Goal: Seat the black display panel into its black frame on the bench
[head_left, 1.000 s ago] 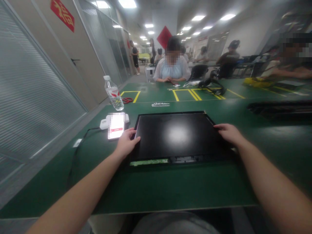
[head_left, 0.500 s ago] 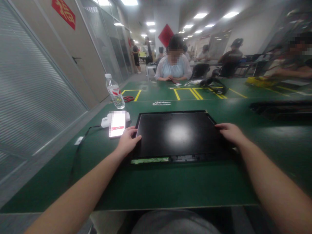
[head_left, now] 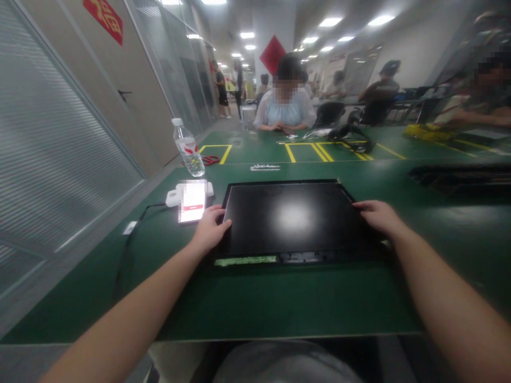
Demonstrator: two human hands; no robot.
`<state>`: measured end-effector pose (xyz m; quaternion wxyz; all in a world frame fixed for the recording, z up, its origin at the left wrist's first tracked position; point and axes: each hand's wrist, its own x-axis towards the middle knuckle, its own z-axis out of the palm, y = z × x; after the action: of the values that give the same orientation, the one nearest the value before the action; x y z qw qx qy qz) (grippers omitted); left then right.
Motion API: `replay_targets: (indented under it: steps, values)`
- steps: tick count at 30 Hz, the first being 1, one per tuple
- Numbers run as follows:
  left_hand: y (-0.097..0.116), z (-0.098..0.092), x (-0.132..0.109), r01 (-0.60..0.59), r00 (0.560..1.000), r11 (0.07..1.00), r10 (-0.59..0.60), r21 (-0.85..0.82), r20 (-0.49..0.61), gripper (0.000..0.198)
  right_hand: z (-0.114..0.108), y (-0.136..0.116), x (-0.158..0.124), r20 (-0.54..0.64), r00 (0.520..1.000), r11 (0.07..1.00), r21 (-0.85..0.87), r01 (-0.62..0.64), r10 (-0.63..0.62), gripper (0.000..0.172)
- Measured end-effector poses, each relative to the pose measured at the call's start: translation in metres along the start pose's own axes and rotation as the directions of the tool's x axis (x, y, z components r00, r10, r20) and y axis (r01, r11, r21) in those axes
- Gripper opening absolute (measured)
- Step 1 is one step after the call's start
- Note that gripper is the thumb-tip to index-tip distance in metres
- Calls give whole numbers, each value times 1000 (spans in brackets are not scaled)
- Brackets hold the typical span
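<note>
A flat, black, rectangular screen panel [head_left: 259,223] lies on the green tabletop [head_left: 287,308]; the left hand's [head_left: 209,231] grip is closed on its nine-o'clock edge, thumb on top, while the right hand [head_left: 381,219] touches near three o'clock, its closure hidden from me

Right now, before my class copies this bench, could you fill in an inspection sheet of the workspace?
Surface: green table with yellow tape on its far part.
Item at hand: dark screen, glare on its face, green strip along its near edge.
Clutter: water bottle, lit phone, red-handled scissors, small white pieces; black items at right, too blurred to identify.
Hands: left hand touches the screen's left edge, right hand its right edge; how firmly, cannot tell.
Cables: black cable from the white block by the phone; its other end is unclear.
Surroundings: person seated across the table; door at left.
</note>
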<state>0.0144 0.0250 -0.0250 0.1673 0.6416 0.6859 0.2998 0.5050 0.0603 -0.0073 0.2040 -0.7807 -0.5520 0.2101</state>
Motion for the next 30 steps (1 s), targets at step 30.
replay_targets:
  steps: [30]
  values:
    - [-3, 0, 0, -20, 1000, 1000, 20, -16, -9, 36, 2, 10, 7, -9, 1000, 996, 90, 8, -7, 47]
